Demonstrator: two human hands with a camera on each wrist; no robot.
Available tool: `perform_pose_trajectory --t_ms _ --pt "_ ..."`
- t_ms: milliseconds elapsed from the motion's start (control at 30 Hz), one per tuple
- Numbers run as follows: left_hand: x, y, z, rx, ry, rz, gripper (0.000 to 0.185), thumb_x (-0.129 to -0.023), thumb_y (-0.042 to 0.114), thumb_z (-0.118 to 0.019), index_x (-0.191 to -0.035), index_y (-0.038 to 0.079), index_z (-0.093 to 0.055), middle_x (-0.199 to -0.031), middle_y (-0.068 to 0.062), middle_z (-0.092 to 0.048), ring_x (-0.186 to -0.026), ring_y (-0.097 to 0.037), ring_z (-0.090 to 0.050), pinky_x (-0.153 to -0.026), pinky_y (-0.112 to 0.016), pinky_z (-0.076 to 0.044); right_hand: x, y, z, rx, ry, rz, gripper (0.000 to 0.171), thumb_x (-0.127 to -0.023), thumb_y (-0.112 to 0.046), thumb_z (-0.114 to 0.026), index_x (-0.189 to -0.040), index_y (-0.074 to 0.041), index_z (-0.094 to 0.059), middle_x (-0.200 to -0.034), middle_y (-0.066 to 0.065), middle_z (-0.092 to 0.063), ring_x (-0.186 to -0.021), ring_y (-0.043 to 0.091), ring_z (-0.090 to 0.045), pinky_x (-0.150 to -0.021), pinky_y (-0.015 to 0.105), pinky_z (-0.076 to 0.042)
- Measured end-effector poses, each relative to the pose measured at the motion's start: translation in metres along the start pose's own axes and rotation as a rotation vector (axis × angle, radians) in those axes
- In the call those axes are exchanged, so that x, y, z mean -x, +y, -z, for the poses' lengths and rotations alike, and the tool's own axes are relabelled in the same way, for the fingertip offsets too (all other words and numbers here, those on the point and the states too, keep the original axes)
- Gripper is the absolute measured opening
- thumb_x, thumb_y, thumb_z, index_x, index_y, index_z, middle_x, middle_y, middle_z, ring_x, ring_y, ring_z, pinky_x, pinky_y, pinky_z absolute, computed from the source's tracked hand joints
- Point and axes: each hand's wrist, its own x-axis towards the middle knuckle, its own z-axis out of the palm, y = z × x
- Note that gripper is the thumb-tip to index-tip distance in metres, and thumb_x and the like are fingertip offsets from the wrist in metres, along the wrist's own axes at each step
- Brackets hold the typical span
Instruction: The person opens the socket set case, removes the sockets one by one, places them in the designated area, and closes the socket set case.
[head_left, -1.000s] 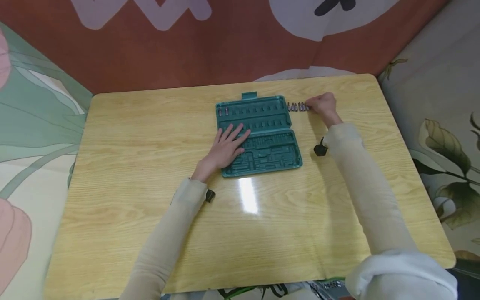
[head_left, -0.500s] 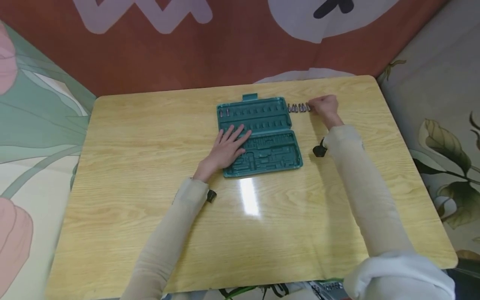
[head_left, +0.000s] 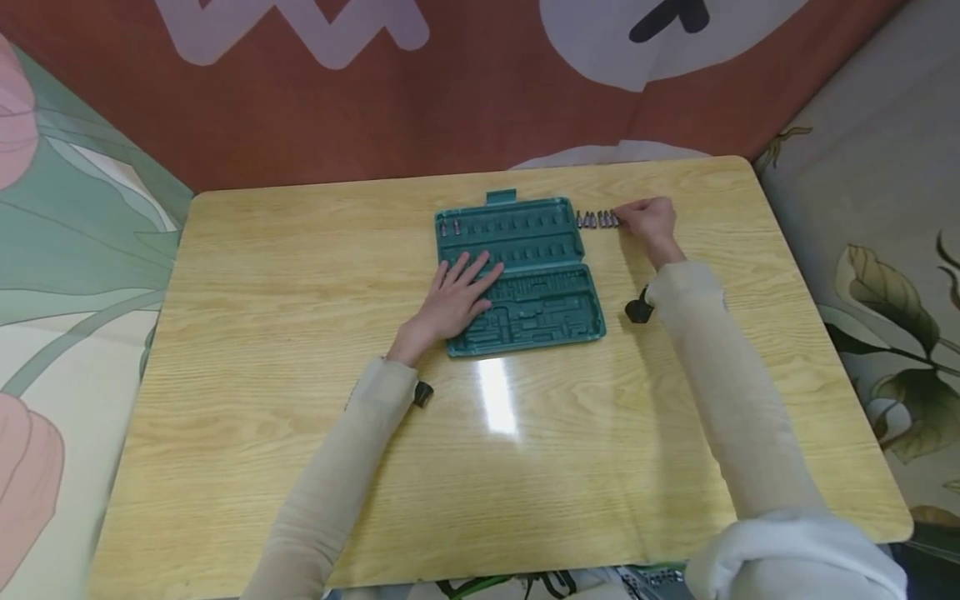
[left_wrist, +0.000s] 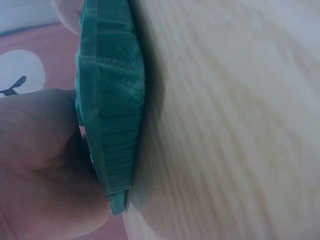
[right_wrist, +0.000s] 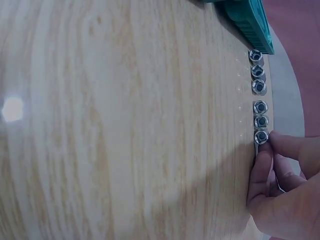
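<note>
An open green socket case [head_left: 525,304] lies on the table with its moulded slots facing up. Two small metal sockets [head_left: 450,227] sit in the left end of its far half. My left hand [head_left: 446,308] rests flat on the case's left side, fingers spread. Beyond the case's far right corner, several metal sockets [right_wrist: 259,87] stand in a row, square holes showing. My right hand [head_left: 648,225] is at the row's outer end. Its thumb and fingers pinch the end socket [right_wrist: 261,137]; part of that socket is hidden. In the left wrist view the case's side wall [left_wrist: 117,100] shows beside my palm.
The wooden table [head_left: 285,292] ends at a reddish patterned curtain [head_left: 487,108] close behind the sockets. Black wrist cameras hang below both sleeves, the right one [head_left: 639,310] just over the table.
The right hand has shifted slightly at the end of the socket row, with the end socket now close beside its neighbour. The left hand stays on the case. The view tilts slightly.
</note>
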Motion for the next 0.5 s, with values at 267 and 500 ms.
perform_pose_trajectory --t_ms 267,500 --pt "0.005 0.002 0.0072 -0.013 0.015 -0.005 0.06 -0.104 0.032 -0.043 -0.156 0.02 -0.017 -0.161 -0.008 -0.006 -0.146 -0.032 0.002 -0.114 -0.052 0.003 0.001 -0.0007 -0.0029 -0.02 0.018 0.015 0.021 -0.092 -0.018 -0.067 -0.103 -0.001 -0.073 -0.079 -0.006 -0.063 -0.066 0.006 -0.06 -0.062 0.018 -0.049" --pt "0.0037 0.0023 0.0078 -0.016 -0.007 0.014 0.059 -0.105 0.033 -0.04 -0.157 0.022 -0.014 -0.162 -0.006 -0.003 -0.146 -0.03 0.004 -0.114 -0.051 0.005 0.0027 -0.0021 -0.0017 -0.01 0.0 0.022 0.025 -0.093 -0.02 -0.065 -0.108 0.0 -0.07 -0.084 -0.004 -0.063 -0.071 0.008 -0.059 -0.069 0.024 -0.048"
